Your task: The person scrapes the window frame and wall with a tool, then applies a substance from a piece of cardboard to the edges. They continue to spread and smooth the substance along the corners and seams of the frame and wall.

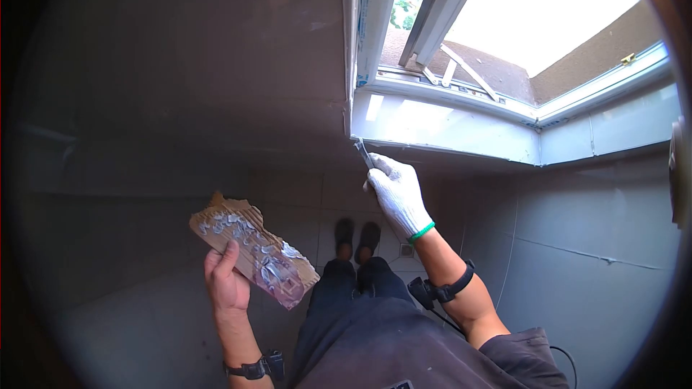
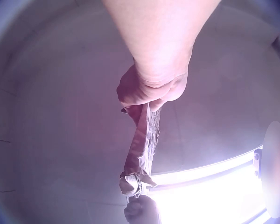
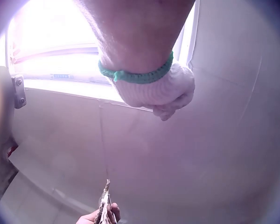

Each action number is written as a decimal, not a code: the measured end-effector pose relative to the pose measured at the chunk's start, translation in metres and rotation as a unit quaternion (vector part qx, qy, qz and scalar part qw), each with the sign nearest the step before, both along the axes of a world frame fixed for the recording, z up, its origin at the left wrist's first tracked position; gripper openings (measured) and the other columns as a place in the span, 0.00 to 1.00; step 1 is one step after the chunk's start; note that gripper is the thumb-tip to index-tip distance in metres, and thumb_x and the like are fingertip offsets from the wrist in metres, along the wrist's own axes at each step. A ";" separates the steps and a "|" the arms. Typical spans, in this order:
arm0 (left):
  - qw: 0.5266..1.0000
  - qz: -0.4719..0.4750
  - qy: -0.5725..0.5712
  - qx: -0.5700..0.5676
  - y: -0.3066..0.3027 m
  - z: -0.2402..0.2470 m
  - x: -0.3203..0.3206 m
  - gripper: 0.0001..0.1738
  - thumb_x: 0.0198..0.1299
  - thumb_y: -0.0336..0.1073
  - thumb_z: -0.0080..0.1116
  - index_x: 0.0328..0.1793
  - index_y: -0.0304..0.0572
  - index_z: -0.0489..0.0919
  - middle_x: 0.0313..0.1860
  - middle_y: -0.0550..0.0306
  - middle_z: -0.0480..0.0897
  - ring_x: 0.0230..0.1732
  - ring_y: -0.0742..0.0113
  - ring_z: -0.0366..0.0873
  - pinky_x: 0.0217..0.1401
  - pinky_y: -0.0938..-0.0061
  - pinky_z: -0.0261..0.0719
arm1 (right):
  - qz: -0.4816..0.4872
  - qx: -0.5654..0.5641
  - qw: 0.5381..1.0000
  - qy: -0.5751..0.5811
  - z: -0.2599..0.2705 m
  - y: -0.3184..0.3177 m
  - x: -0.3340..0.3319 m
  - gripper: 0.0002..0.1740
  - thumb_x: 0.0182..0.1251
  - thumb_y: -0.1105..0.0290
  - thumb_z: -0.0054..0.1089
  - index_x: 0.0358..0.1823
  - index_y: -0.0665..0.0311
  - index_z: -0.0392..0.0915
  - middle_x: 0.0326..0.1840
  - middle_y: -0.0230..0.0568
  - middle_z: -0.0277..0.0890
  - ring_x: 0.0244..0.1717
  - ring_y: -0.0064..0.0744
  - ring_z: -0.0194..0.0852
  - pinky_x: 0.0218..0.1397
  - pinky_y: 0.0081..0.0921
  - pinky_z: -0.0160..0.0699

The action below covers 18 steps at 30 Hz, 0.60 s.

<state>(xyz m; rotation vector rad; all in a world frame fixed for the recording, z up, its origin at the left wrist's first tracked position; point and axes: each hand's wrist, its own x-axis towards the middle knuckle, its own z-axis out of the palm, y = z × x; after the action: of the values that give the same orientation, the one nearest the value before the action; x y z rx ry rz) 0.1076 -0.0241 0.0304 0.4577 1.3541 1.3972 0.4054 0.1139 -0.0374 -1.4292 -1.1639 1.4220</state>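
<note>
My bare left hand (image 1: 229, 284) grips a torn piece of corrugated cardboard (image 1: 249, 252), thumb on the upper face. White paste is smeared in blobs across that face. In the left wrist view the cardboard (image 2: 142, 140) shows edge-on below the hand. My right hand (image 1: 398, 191), in a white knitted glove with a green cuff, pinches a narrow flat-bladed scraper (image 1: 365, 153). Its tip is right at the lower left corner of the white window sill (image 1: 432, 126). In the right wrist view the gloved fingers (image 3: 170, 105) are curled and the scraper is hidden.
An opened window sash (image 1: 436, 14) with a metal stay arm (image 1: 470, 72) stands above the sill. Large grey tiles cover the left wall (image 1: 180, 43) and the wall (image 1: 577, 223) under the sill. A round object (image 1: 677, 173) juts in at the far right.
</note>
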 end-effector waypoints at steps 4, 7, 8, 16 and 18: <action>1.000 0.010 -0.008 0.001 -0.001 -0.002 0.001 0.19 0.77 0.33 0.59 0.67 0.28 0.79 0.63 0.48 0.85 0.64 0.59 0.82 0.73 0.61 0.76 | 0.006 -0.019 1.000 0.014 -0.001 0.009 -0.001 0.15 0.69 0.74 0.50 0.46 0.72 0.85 0.23 0.37 0.80 0.25 0.21 0.74 0.34 0.25 0.74; 1.000 0.015 -0.010 0.000 -0.002 -0.005 0.000 0.19 0.76 0.33 0.59 0.67 0.28 0.79 0.63 0.48 0.85 0.64 0.59 0.82 0.73 0.61 0.76 | 0.029 -0.038 0.999 0.012 -0.001 0.013 0.000 0.14 0.72 0.73 0.52 0.50 0.71 0.85 0.25 0.33 0.80 0.23 0.18 0.71 0.29 0.22 0.70; 1.000 0.016 -0.011 0.001 -0.002 -0.005 0.001 0.19 0.76 0.33 0.59 0.67 0.28 0.79 0.63 0.48 0.85 0.64 0.59 0.82 0.73 0.61 0.76 | 0.039 -0.043 0.998 0.009 0.000 0.014 0.001 0.15 0.73 0.72 0.53 0.53 0.71 0.85 0.27 0.31 0.80 0.22 0.16 0.70 0.27 0.20 0.68; 0.999 0.028 -0.025 0.004 -0.006 -0.011 0.000 0.20 0.76 0.33 0.59 0.69 0.29 0.78 0.64 0.48 0.84 0.64 0.58 0.82 0.73 0.61 0.76 | 0.014 -0.200 0.975 0.100 0.031 0.031 -0.004 0.08 0.74 0.74 0.52 0.36 0.63 0.80 0.28 0.37 0.83 0.20 0.20 0.73 0.22 0.19 0.67; 0.999 0.030 -0.029 0.003 -0.008 -0.014 -0.001 0.20 0.76 0.33 0.59 0.69 0.29 0.78 0.64 0.48 0.84 0.64 0.58 0.81 0.73 0.61 0.76 | 0.007 -0.226 0.966 0.127 0.033 0.038 -0.004 0.07 0.74 0.74 0.52 0.38 0.63 0.78 0.30 0.38 0.83 0.21 0.20 0.74 0.21 0.18 0.67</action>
<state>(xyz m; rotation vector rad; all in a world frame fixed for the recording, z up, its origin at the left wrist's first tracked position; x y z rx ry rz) 0.1065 -0.0316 0.0169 0.3810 1.3274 1.4519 0.4012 0.1519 -0.0039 -1.4784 -0.7152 1.9016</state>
